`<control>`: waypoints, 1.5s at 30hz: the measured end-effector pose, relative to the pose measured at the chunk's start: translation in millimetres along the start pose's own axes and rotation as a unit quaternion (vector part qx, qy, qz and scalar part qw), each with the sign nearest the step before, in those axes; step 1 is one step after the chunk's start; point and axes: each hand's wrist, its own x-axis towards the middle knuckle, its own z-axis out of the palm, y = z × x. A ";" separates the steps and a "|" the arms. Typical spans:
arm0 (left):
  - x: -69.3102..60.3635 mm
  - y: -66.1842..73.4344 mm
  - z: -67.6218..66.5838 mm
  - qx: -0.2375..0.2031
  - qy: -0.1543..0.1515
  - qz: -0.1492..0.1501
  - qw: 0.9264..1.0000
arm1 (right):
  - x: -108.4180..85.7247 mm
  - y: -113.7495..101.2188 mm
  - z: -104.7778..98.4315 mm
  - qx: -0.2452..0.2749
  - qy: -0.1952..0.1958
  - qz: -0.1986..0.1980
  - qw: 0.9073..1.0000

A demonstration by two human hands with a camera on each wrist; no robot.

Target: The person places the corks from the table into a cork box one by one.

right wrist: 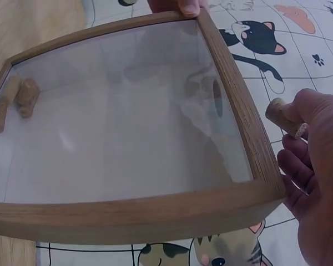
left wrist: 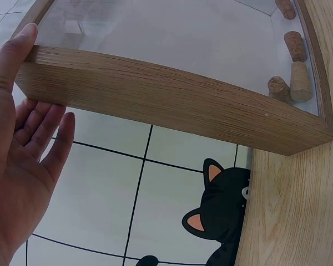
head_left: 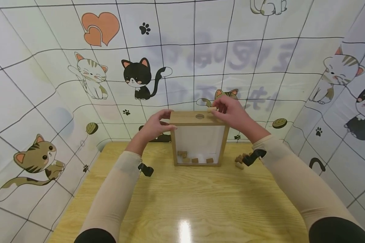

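Note:
A wooden box frame [head_left: 185,118] with a clear front stands upright on the table, a round hole in its top. Several corks [head_left: 210,160] lie inside at the bottom, also in the left wrist view [left wrist: 301,82]. My left hand [head_left: 153,126] grips the box's upper left corner, thumb on the front edge [left wrist: 19,127]. Above the top's right part, my right hand [head_left: 231,113] pinches a cork [head_left: 212,109] between thumb and fingers. In the right wrist view that cork [right wrist: 284,115] is beside the top edge, and my right hand's [right wrist: 319,160] lower fingers are by the box's corner.
A small pile of loose corks [head_left: 239,164] lies on the wooden table [head_left: 182,195] right of the box, partly hidden by the right wrist's black strap. A white cloth [head_left: 182,60] printed with cats and grid lines hangs behind the box and at both sides.

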 end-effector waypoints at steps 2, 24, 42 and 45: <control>0.7 1.0 0.0 0.000 -0.002 -0.001 1.000 | 1.9 -1.2 1.6 0.005 -0.009 -0.005 1.000; 0.3 0.3 0.6 -0.007 -0.002 -0.003 1.000 | 16.3 -9.6 21.1 -0.002 -0.074 0.044 0.996; 0.2 -1.1 1.1 -0.007 -0.001 -0.003 1.000 | 15.6 -5.4 27.1 -0.002 -0.066 0.058 0.996; 0.0 -0.2 1.3 -0.010 -0.001 -0.004 1.000 | 14.0 -6.3 25.3 0.013 -0.058 0.063 0.996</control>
